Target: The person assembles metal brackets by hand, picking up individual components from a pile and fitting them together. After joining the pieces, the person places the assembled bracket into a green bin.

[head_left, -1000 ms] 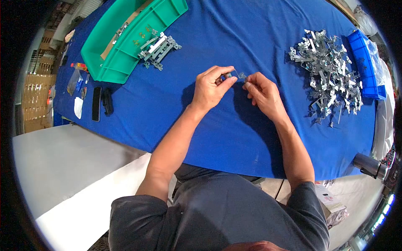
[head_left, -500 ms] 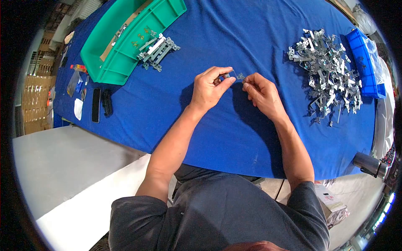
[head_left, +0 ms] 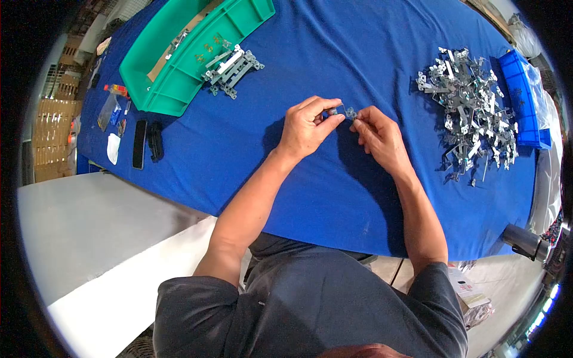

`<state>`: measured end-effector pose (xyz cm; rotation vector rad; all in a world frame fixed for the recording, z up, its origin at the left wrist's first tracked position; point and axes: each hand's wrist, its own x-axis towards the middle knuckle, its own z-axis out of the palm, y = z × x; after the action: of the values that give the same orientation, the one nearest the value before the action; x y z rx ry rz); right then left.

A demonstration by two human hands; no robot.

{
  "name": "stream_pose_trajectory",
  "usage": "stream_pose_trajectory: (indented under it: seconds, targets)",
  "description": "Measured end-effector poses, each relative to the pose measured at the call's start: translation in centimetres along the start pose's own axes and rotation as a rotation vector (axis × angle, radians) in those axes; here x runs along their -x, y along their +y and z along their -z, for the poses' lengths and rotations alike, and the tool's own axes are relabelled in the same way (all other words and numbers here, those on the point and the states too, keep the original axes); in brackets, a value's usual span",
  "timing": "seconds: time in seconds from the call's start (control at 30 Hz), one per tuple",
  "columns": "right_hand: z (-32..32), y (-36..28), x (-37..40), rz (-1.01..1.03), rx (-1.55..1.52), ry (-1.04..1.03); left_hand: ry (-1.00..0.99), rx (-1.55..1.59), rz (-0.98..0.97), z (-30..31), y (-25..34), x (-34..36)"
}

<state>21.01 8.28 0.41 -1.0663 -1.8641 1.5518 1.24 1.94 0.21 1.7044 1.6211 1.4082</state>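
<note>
My left hand (head_left: 303,128) is closed, thumb and forefinger pinching a small metal piece (head_left: 333,111) that the fingers largely hide. Opposite it, my right hand (head_left: 383,138) pinches the end of a small silvery metal bracket (head_left: 350,112). The bracket spans the narrow gap between the fingertips of both hands, above the blue cloth. Whether the two metal pieces are joined is too small to tell.
A heap of metal brackets (head_left: 468,113) lies at the right, beside a blue bin (head_left: 520,98). More brackets (head_left: 233,70) are stacked by a green bin (head_left: 170,102) at upper left. A phone (head_left: 139,145) lies left; a dark cylinder (head_left: 525,240) stands near the right edge.
The view has shifted slightly, moving the table items a little in frame. Both hands keep their pinch, and the bracket between them appears turned a little.
</note>
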Motion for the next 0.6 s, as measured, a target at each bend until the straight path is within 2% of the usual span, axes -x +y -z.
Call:
stream_pose_trajectory:
  seconds: [0.17,0.27,0.37,0.5,0.6]
  targets:
    - [-0.1,-0.1,0.0,-0.011,-0.119,0.047,-0.030,-0.018,-0.039,-0.2,-0.3,0.1]
    - [-0.2,-0.1,0.0,0.012,-0.078,0.034,-0.073,-0.032,-0.092,-0.3,-0.2,0.2]
    - [-0.6,1.8,-0.5,0.238,0.097,0.134,-0.086,-0.028,-0.094,-0.3,-0.1,0.3]
    - [-0.1,0.0,-0.1,-0.050,-0.346,0.163,-0.095,-0.008,-0.046,-0.2,-0.2,0.4]
    - [0.4,0.0,-0.1,-0.043,-0.390,0.145,-0.054,0.010,0.009,-0.1,-0.4,0.3]
